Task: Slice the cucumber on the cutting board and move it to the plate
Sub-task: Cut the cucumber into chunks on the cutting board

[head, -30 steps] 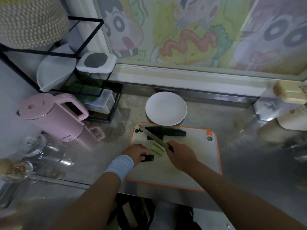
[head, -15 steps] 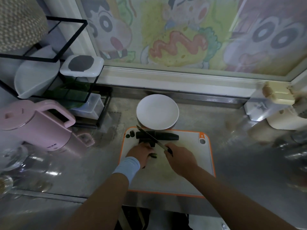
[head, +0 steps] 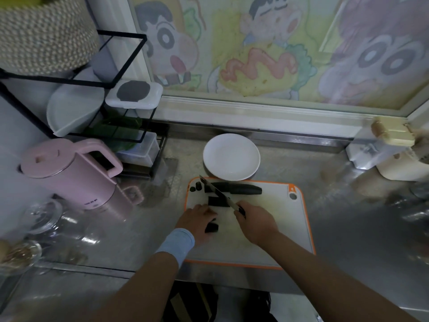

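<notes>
Left hand (head: 198,220) holds cucumber piece (head: 212,228) — right hand (head: 256,223) holds knife (head: 219,194) beside.

Knife (head: 218,194) handle hidden inside right hand (head: 257,223); left hand (head: 197,219) covers part of one cucumber piece (head: 212,227). Glassware (head: 44,217) at left edge blurred, cropped.

One cam, head-worn, wide-angle, set above the near edge of the worktop (head: 348,217), facing fwd & down. Forearms come in from 6 o'clock. Left hand (head: 197,219) & right hand (head: 257,225) sit just below frame centre, close to the lens. Cutting board (head: 285,217) is mid-frame, w/ the plate (head: 231,156) at its 12 o'clock. The cartoon wall (head: 255,54) fills the top, farthest off. Rack (head: 123,35) is at 10 o'clock, kettle (head: 69,173) at 9. Frame edges bend & blur.
</notes>
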Available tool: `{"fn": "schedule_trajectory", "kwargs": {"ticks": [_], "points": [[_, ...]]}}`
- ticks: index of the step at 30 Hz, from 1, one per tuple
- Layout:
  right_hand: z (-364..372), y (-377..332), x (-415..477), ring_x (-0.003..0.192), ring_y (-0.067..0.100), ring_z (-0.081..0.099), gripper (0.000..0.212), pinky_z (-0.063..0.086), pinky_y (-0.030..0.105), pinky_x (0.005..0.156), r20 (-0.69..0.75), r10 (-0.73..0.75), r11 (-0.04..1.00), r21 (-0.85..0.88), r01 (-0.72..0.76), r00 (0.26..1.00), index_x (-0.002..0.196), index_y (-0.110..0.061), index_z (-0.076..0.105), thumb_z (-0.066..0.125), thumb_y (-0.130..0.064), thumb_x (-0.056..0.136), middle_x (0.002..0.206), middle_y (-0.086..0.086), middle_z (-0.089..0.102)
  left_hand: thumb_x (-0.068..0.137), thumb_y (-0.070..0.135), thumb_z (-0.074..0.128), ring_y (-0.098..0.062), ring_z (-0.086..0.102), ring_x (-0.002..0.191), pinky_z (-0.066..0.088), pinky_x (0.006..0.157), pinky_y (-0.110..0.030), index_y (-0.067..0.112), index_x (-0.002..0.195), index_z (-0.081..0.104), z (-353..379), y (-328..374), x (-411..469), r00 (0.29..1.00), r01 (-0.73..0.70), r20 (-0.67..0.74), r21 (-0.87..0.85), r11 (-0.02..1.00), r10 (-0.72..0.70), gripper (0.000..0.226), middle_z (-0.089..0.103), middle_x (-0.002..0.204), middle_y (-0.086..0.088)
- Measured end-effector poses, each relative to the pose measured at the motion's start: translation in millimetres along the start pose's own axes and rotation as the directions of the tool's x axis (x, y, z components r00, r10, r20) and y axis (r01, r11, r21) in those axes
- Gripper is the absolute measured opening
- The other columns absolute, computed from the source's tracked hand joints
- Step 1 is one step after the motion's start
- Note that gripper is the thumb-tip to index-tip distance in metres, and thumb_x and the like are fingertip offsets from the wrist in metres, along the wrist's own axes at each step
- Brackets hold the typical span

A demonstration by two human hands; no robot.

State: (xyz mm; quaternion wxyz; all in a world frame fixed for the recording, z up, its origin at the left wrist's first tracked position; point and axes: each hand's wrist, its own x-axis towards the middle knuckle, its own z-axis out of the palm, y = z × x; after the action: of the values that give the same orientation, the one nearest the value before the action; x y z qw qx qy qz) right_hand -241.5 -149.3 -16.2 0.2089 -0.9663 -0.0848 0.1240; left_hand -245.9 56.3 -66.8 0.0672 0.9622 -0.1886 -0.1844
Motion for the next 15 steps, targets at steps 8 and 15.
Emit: {"fn": "schedule_trajectory", "kwargs": {"ticks": [8, 15], "points": [[0, 8, -6, 0.077, 0.024, 0.058, 0.019, 0.037, 0.030, 0.057, -0.022, 0.075, 0.997, 0.012, -0.075, 0.997, 0.104, -0.026, 0.053, 0.042, -0.040, 0.098, 0.084, 0.000, 0.063, 0.085, 0.009, 0.055, -0.022, 0.037, 0.122, 0.038, 0.098, -0.033, 0.025, 0.136, 0.044, -4, -28, 6, 0.996, 0.040, -0.075, -0.064, 0.997, -0.045, 0.054, 0.040, 0.135, -0.002], [-10, 23, 8, 0.068, 0.018, 0.051, 0.014, 0.036, 0.030, 0.053, -0.003, 0.062, 0.997, 0.036, -0.062, 0.998, 0.099, -0.029, 0.052, 0.042, -0.039, 0.097, 0.074, -0.007, 0.055, 0.086, 0.023, 0.054, -0.022, 0.046, 0.102, 0.040, 0.085, -0.030, 0.017, 0.103, 0.054, -26, 6, 35, 0.963, 0.035, -0.261, -0.105, 0.994, -0.062, 0.018, 0.047, 0.110, -0.002]]}}
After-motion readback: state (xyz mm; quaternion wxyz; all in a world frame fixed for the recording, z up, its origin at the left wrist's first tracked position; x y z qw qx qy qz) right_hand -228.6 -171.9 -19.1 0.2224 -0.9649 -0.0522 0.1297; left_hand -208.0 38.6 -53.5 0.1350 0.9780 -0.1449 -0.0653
